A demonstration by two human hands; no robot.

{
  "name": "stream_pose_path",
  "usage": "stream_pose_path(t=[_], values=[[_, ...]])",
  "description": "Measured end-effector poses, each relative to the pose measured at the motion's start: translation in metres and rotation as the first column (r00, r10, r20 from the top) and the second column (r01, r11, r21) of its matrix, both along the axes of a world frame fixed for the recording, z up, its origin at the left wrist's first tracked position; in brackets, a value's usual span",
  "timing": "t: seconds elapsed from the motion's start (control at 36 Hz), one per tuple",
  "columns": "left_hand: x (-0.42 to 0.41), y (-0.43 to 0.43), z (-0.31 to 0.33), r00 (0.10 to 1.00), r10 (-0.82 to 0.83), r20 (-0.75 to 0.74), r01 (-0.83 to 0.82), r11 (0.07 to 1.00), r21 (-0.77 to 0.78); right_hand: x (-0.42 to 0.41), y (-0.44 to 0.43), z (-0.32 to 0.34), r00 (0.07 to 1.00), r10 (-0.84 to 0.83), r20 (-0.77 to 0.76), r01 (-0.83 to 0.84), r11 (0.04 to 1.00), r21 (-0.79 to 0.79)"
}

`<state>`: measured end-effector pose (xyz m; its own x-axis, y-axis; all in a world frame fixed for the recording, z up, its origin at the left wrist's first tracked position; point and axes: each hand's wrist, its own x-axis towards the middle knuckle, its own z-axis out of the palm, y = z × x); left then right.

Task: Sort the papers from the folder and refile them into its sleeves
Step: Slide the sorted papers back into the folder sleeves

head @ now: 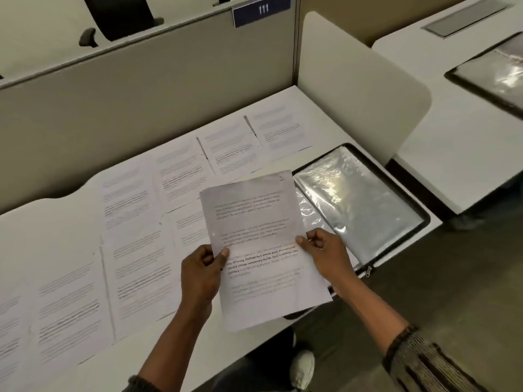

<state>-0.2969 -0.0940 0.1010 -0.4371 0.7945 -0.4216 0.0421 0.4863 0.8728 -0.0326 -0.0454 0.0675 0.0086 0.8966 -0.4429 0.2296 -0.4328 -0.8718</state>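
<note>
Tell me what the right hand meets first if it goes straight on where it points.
The sheet the right hand pinches; beyond it, probably the pages laid on the desk, depth unclear.

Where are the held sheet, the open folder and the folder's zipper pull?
held sheet (254,219): head view, the printed middle of the page.
open folder (359,202): head view, its shiny top sleeve.
zipper pull (369,269): head view, the metal tab at the folder's near edge.
</note>
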Motion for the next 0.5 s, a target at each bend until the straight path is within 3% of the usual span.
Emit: stream_pose_path(t=[0.31,0.5], values=[[0.015,0.092,-0.039,0.991,0.126,-0.055,-0.125,0.992,0.018,0.031,0.067,-0.004,0.948,0.318,0.018,-0.309,0.932,-0.188],[0.035,0.136,-0.04,0.97,0.09,-0.224,-0.076,0.995,0.071,0.056,0.13,-0.002,0.877,0.39,0.28,-0.343,0.917,-0.202]])
